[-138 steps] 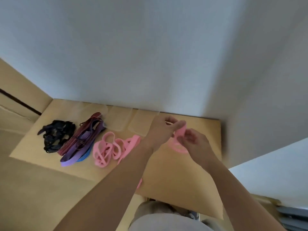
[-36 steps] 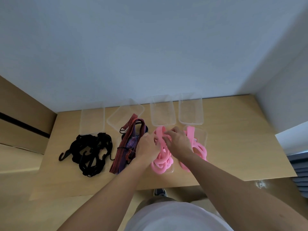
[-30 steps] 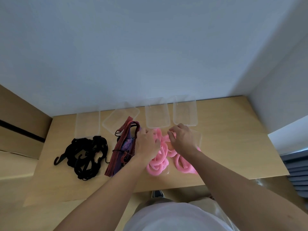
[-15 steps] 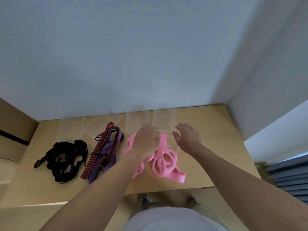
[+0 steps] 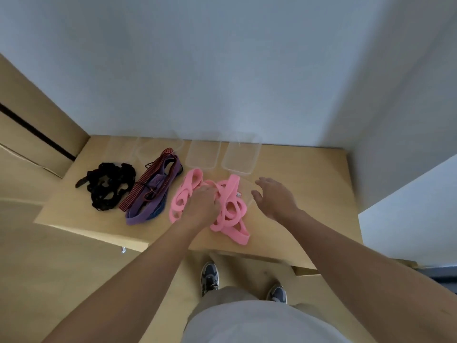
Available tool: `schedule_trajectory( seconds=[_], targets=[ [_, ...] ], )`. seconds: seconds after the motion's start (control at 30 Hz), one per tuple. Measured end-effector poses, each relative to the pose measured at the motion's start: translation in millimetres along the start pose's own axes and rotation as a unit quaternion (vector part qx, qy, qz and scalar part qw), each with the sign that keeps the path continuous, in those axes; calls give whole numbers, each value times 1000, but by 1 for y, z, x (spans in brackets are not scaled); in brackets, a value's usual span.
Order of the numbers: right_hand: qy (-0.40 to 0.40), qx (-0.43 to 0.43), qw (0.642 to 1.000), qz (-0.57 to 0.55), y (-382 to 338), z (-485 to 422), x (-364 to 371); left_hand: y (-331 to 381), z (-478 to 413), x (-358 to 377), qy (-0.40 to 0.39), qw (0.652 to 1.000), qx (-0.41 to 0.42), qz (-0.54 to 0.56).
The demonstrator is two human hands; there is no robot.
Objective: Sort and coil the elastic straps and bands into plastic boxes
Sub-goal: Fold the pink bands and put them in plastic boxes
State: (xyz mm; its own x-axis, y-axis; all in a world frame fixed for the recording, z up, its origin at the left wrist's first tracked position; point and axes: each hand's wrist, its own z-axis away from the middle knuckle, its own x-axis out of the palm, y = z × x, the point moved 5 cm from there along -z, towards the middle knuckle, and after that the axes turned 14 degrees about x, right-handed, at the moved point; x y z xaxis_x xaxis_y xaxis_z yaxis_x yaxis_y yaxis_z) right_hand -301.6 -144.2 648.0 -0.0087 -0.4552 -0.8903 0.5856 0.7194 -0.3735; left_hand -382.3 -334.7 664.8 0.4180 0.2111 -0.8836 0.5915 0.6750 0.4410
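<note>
With the left hand (image 5: 201, 205) clenching its fingers (image 5: 210, 193) into the tangled pink bands (image 5: 232, 214) mid-frame and the right hand (image 5: 274, 196) released, lifting one may drag others off the table (image 5: 311, 194).

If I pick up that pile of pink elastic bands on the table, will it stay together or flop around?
Probably floppy: the pile of pink flat elastic bands lies in loose, sagging loops. The loops overlap, so several would likely come up tangled together. It looks light: thin strips.

Matt pink elastic bands (image 5: 230, 189) lie on a smooth wooden table (image 5: 309, 194) beside clear plastic boxes (image 5: 241, 154).
</note>
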Motion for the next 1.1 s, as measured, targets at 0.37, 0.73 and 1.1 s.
schedule_trajectory(
  seconds=[0.37, 0.73, 1.1],
  targets=[
    [-69, 30, 991, -113, -11, 32, 20, -10, 30, 23, -60, 991, -58, 106],
    [-156, 161, 931, -287, -55, 53, 67, -19, 38, 25, -91, 936, -73, 331],
    [-149, 245, 900, -328, -71, 48, 83, -34, 28, 12, -170, 926, -29, 336]
  ],
)
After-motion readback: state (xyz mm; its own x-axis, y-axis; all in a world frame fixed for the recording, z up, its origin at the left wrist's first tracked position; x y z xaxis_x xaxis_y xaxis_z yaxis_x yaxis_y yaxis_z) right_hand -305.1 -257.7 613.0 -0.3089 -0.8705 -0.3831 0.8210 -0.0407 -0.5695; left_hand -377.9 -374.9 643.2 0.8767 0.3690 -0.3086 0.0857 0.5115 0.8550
